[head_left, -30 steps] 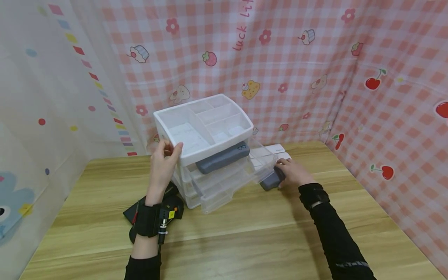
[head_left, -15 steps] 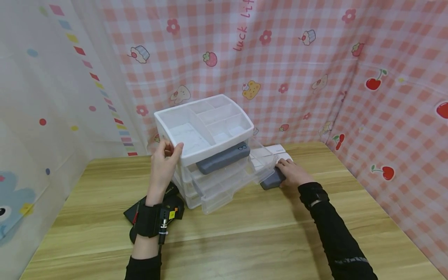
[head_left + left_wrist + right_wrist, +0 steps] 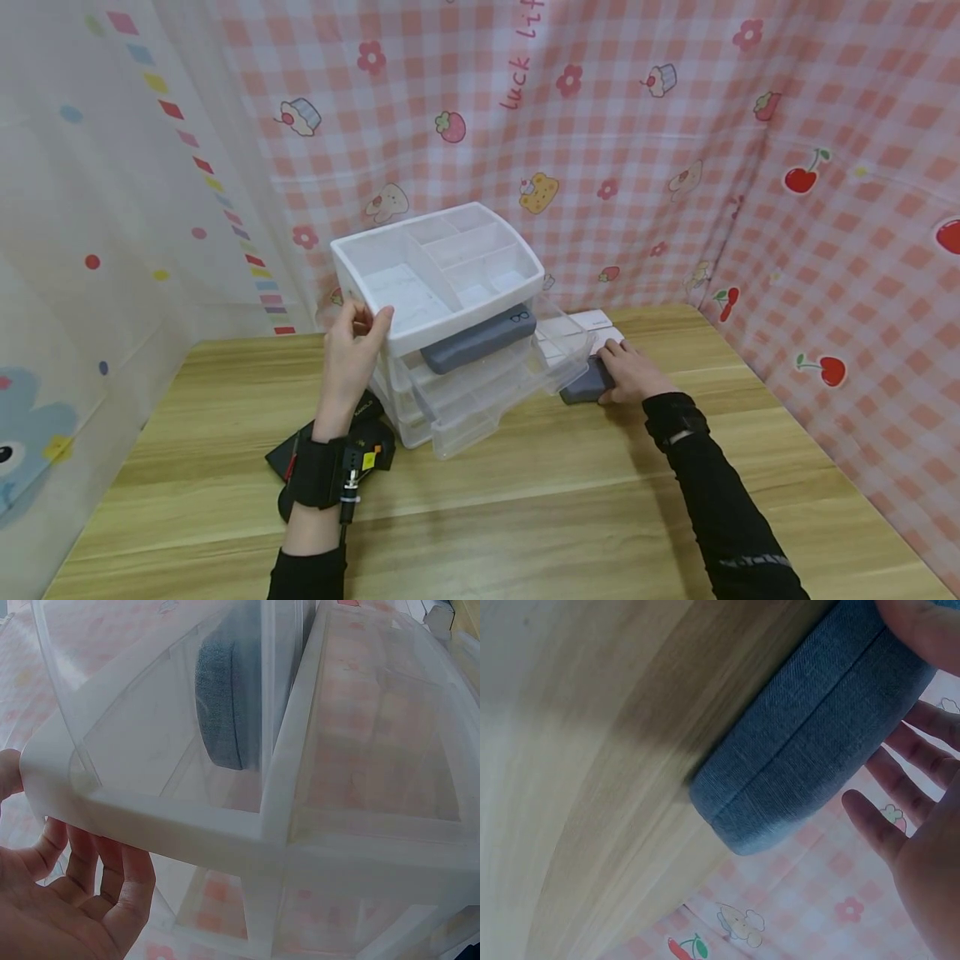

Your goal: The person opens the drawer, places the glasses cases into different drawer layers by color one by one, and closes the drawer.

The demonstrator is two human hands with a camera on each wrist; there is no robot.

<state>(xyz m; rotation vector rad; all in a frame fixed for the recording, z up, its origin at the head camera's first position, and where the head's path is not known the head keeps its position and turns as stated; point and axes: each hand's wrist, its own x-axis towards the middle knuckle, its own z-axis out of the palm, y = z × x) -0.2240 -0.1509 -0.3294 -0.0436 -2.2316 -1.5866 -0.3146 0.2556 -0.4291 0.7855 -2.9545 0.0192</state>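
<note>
The left hand (image 3: 351, 358) grips the white organizer (image 3: 465, 313) by its near left corner. The right hand (image 3: 633, 373) holds a blue-grey case (image 3: 587, 383) between thumb and fingers at the surface (image 3: 480, 517), just right of the organizer, whose pulled-out clear drawer (image 3: 465, 429) contains a second case (image 3: 480, 340).

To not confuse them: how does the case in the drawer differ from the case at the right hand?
The drawer case is untouched inside the drawer; the other case is outside, held by the right hand. The drawer case bears a glasses picture; on the other case, none shows. Both look blue-grey.
</note>
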